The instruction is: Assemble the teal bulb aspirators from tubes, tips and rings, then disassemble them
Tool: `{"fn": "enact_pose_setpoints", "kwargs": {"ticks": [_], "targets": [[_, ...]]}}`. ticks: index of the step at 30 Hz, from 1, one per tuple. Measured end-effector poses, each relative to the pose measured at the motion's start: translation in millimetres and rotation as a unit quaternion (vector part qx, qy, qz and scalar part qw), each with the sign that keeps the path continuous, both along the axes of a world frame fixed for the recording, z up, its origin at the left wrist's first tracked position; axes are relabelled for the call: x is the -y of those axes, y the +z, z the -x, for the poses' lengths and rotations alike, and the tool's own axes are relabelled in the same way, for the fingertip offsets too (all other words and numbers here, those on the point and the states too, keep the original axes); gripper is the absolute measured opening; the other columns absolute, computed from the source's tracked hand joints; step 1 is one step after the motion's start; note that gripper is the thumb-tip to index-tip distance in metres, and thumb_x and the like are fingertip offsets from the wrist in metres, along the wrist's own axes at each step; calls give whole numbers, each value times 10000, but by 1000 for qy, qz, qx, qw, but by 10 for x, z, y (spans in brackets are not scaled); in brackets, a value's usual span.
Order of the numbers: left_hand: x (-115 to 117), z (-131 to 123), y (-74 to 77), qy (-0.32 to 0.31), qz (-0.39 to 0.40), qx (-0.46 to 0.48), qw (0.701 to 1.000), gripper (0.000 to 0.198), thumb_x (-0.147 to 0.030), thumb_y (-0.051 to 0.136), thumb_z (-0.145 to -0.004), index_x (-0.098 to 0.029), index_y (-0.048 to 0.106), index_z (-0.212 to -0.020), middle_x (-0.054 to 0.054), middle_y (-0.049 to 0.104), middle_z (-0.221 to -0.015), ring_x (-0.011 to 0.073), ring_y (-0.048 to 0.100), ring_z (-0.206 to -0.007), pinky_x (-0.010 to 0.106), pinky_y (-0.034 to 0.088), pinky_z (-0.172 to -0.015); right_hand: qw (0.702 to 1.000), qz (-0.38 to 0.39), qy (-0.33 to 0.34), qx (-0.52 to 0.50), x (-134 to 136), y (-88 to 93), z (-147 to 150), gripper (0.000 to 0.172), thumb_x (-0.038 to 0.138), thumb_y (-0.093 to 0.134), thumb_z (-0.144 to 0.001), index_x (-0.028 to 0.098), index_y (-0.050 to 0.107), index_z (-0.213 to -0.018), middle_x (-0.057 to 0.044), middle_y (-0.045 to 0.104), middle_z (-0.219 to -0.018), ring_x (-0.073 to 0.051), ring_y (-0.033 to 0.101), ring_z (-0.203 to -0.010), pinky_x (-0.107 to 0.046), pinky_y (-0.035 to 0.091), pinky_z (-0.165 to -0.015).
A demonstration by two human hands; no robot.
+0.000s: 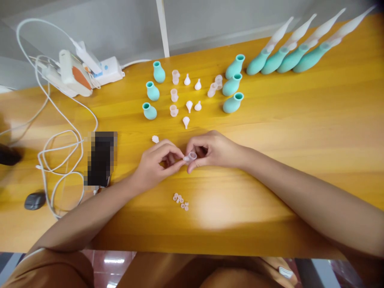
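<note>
Above the wooden table [300, 120], the left hand [157, 163], angled right, pinched the left end of a translucent connector [193, 156] between thumb and forefinger; the right hand [216, 149], pointing left, gripped its right.

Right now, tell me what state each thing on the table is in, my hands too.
Left hand, pinched at the clear connector.
Right hand, pinched on its other side.
Clear connector, held up between both hands.
Other connectors, loose, unheld.
White fan-shaped pieces, loose.
Small rings, loose, clustered.
Left teal bulbs, mouths open.
Middle teal bulbs, mouths open.
Far-right teal bulbs, fitted with clear nozzles.
Mouse, unheld.
Dark device, blurred; on or off unclear.
</note>
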State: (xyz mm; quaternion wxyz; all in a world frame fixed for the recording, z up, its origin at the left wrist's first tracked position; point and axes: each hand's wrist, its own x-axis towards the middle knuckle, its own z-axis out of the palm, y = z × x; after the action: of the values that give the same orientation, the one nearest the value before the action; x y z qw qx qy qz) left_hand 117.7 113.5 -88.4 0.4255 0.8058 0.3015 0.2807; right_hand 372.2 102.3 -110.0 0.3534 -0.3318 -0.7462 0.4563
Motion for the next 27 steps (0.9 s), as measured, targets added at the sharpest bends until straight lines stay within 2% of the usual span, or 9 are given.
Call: {"fn": "enact_pose_setpoints", "kwargs": {"ticks": [8,13,19,23,27], "targets": [[-25,-2,12,-6,-8,2,1000,124,-311,835,-984,-208,777,-1021,21,708,-950,98,670,-750,199,540,-637,1000,-5,15,22,-4,19,-16,463,611,890,-873,174,739,-888,35,695,-691,-87,525,-576,-225,344,-578],[-30,20,-9,-14,38,-2,999,159,-367,837,-983,-213,807,-1011,31,730,-954,86,659,-667,216,556,-624,999,-11,31,40,-6,4,-31,478,622,893,-866,172,732,-865,14,729,-719,-103,599,-615,-224,359,-593],[-59,19,28,-42,51,-9,998,180,-391,860,-959,-214,833,-942,40,763,-901,103,669,-678,225,513,-604,997,-27,60,38,5,15,-40,419,585,880,-899,184,762,-869,14,746,-730,-110,623,-642,-225,385,-620],[-99,14,58,-64,64,-25,996,269,-471,856,-948,-209,842,-891,51,781,-844,128,690,-689,246,496,-614,996,-36,79,34,23,22,-29,353,540,864,-934,197,786,-897,15,756,-753,-112,631,-663,-237,379,-638],[-126,23,54,-79,79,-49,993,263,-473,856,-950,-213,845,-904,55,802,-858,139,713,-718,249,502,-636,994,-51,89,32,38,8,-15,320,519,855,-951,208,797,-906,23,758,-751,-111,639,-667,-245,370,-650]]}}
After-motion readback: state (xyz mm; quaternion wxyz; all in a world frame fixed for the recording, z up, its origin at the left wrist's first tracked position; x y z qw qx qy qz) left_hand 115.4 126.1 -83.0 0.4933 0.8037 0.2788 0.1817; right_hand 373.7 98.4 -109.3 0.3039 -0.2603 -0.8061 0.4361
